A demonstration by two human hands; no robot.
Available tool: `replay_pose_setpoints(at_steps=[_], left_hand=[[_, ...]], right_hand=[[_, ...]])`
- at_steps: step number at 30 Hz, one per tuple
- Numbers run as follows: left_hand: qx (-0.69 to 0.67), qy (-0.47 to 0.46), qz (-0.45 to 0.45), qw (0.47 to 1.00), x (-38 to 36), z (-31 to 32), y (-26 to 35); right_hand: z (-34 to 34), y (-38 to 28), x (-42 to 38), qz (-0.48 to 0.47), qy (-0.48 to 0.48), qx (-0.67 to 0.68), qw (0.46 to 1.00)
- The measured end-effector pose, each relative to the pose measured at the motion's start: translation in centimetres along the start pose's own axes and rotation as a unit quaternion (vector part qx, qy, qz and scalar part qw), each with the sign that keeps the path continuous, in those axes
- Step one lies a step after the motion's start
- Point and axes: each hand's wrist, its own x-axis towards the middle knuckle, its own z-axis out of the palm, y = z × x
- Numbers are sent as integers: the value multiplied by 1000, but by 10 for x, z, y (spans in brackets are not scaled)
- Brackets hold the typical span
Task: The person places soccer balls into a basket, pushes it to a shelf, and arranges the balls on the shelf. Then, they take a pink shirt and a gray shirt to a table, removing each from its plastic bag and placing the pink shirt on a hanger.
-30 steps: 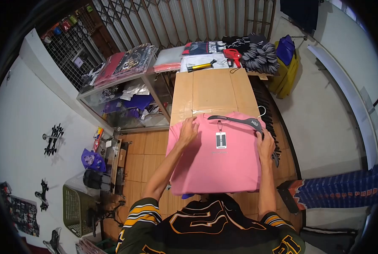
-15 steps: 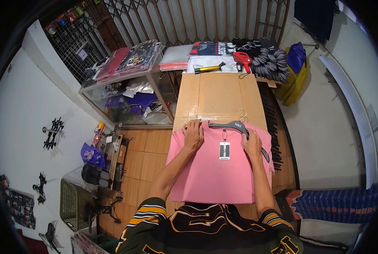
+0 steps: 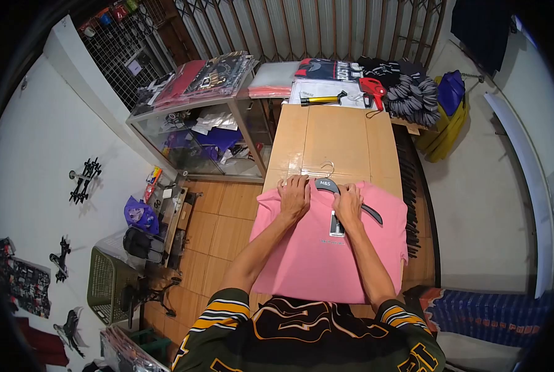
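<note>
A pink T-shirt [image 3: 302,260] lies spread out in front of me, its collar toward the far side. My left hand [image 3: 295,197] has its fingers curled over the shirt at the left side of the neck. My right hand [image 3: 349,202] grips a grey hanger [image 3: 371,214] near its middle, at the right of the collar. The hanger's left arm is mostly hidden in the neck opening, while its right arm lies on top of the shirt. A black and white hang tag [image 3: 336,224] hangs below the collar, partly covered by my right hand.
The shirt rests on a cardboard-topped table [image 3: 336,139]. Toward its far end are a yellow and black pump-like tool [image 3: 320,100], a red tag gun-like device [image 3: 372,91] and bundled dark gloves [image 3: 416,102]. A glass cabinet [image 3: 196,139] stands left; several black hangers line the table's right side.
The hanger has slid left, its left arm going further into the neck opening. My right hand has moved left with it. My left hand stays at the collar, and the view has shifted slightly.
</note>
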Motion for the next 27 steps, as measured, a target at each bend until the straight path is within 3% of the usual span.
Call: replay_pose_setpoints(at_steps=[16, 23, 27], left_hand=[[-2, -19, 58, 998, -3, 1, 0], [-16, -54, 56, 997, -1, -12, 15], [-22, -98, 94, 990, 4, -15, 29]], right_hand=[[15, -13, -11, -55, 15, 43, 997], [-36, 46, 7, 104, 99, -16, 989], [-46, 71, 13, 127, 63, -29, 989]])
